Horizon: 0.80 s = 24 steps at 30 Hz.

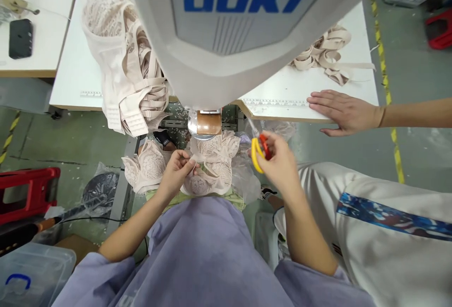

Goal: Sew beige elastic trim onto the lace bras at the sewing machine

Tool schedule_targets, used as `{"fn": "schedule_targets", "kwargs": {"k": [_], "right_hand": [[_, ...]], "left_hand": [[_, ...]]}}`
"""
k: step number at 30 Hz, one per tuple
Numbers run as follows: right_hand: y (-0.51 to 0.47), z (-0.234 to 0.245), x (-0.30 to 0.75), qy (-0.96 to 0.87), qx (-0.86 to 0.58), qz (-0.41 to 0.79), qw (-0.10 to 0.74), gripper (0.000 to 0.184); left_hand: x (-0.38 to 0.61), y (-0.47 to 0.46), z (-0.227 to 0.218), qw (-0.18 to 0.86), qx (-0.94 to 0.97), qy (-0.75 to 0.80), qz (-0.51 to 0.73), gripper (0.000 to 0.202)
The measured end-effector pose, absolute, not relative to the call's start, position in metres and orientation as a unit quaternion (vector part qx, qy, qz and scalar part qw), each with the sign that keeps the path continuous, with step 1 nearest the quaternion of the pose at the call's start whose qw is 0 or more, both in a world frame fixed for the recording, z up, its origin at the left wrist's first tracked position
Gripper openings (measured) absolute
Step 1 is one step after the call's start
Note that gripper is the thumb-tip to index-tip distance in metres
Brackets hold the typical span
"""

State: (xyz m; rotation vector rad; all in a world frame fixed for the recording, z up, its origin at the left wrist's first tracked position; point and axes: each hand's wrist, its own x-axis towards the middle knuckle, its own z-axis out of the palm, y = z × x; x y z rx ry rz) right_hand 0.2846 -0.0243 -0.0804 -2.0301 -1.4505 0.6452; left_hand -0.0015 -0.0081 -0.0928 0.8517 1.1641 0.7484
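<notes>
A beige lace bra [221, 175] rests over my lap below the sewing machine [226, 76]. My left hand [178, 170] pinches a thin edge or strap of it between thumb and fingers. My right hand [280, 163] is closed around the scissors [258, 154], which have a yellow and a red handle. Their blades point up toward the table edge, apart from the bra. Another lace cup [148, 165] lies to the left of my left hand. Under the machine head, the round metal and brown work plate [209, 123] sits just beyond the bra.
A heap of beige bras [130, 62] hangs over the table's left front edge. Coiled straps [325, 55] lie at the right. A co-worker's hand [344, 109] rests flat on the white table [356, 81]. A red stool [30, 194] and plastic bin [35, 269] stand left.
</notes>
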Motion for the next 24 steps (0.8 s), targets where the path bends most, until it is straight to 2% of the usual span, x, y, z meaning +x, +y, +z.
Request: {"fn": "schedule_targets", "kwargs": {"k": [2, 5, 9, 12, 14, 15, 16, 18, 21, 24], "right_hand": [[0.012, -0.072, 0.299, -0.534, -0.774, 0.175, 0.29, 0.049], [0.081, -0.062, 0.318, -0.545, -0.789, 0.1, 0.265, 0.041], [0.138, -0.056, 0.333, -0.585, -0.776, 0.089, 0.22, 0.031], [0.124, -0.063, 0.314, -0.621, -0.735, 0.079, 0.259, 0.033], [0.102, -0.082, 0.286, -0.627, -0.706, 0.134, 0.3, 0.03], [0.092, -0.095, 0.272, -0.628, -0.681, 0.2, 0.319, 0.03], [0.085, -0.11, 0.258, -0.608, -0.629, 0.328, 0.357, 0.033], [0.083, -0.141, 0.24, -0.581, -0.567, 0.441, 0.383, 0.05], [0.102, -0.179, 0.24, -0.546, -0.523, 0.49, 0.434, 0.067], [0.112, -0.203, 0.263, -0.502, -0.497, 0.494, 0.506, 0.061]], "left_hand": [[-0.002, -0.007, -0.097, 0.627, 0.466, 0.543, 0.308, 0.029], [-0.006, -0.004, -0.105, 0.529, 0.572, 0.576, 0.246, 0.028], [-0.015, 0.001, -0.116, 0.438, 0.633, 0.603, 0.209, 0.03], [-0.022, 0.005, -0.122, 0.406, 0.636, 0.625, 0.199, 0.031], [-0.025, 0.006, -0.124, 0.403, 0.627, 0.637, 0.194, 0.03], [-0.025, 0.007, -0.124, 0.408, 0.622, 0.64, 0.193, 0.028], [-0.026, 0.008, -0.123, 0.418, 0.617, 0.639, 0.192, 0.025], [-0.027, 0.01, -0.12, 0.447, 0.607, 0.628, 0.193, 0.024], [-0.032, 0.013, -0.115, 0.495, 0.584, 0.61, 0.204, 0.032], [-0.041, 0.014, -0.107, 0.53, 0.555, 0.604, 0.216, 0.041]]}}
